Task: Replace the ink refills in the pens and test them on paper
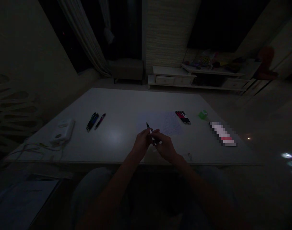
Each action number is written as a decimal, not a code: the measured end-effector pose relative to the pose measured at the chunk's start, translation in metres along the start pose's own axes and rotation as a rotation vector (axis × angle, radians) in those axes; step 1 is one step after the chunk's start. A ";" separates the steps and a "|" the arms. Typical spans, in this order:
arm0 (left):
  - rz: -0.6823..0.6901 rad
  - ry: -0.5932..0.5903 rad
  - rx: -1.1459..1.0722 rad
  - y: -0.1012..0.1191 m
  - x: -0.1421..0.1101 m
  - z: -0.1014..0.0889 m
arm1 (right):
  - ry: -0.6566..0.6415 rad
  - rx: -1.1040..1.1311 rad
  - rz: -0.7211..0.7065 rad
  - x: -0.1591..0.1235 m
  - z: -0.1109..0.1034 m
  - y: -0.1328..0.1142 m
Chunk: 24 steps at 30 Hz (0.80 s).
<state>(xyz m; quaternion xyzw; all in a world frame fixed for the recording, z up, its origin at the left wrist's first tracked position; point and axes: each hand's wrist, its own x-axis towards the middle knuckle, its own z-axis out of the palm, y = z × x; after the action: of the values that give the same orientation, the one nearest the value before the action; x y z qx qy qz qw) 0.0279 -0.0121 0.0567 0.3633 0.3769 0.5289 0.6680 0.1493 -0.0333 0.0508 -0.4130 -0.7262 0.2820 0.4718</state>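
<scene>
Both my hands meet above the near edge of a pale table [126, 102], in dim light. My left hand [142, 143] and my right hand [165, 147] both grip a slim black-and-white pen [150, 131], its dark tip pointing up and away from me. A sheet of lined paper [171, 124] lies just beyond my right hand, not touching it. Past the paper sits a bundle of black and pink pens [183, 117]. A pair of dark pens [95, 121] lies further off to the left.
A white plug-like device [63, 131] with a loose cable [35, 148] sits at the table's left edge. On the right are a small green object [202, 114] and a pixelated long box [222, 134]. A low white cabinet [172, 76] stands beyond the table.
</scene>
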 end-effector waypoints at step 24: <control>0.320 -0.092 1.844 -0.037 -0.005 -0.042 | 0.332 1.654 0.539 0.032 -0.051 0.049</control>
<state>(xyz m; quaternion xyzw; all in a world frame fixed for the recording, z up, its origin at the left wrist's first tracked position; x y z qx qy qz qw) 0.0060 -0.0204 0.0053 0.8176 0.5662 0.0918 0.0497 0.2053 0.0199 0.0460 -0.1324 -0.0899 0.7548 0.6361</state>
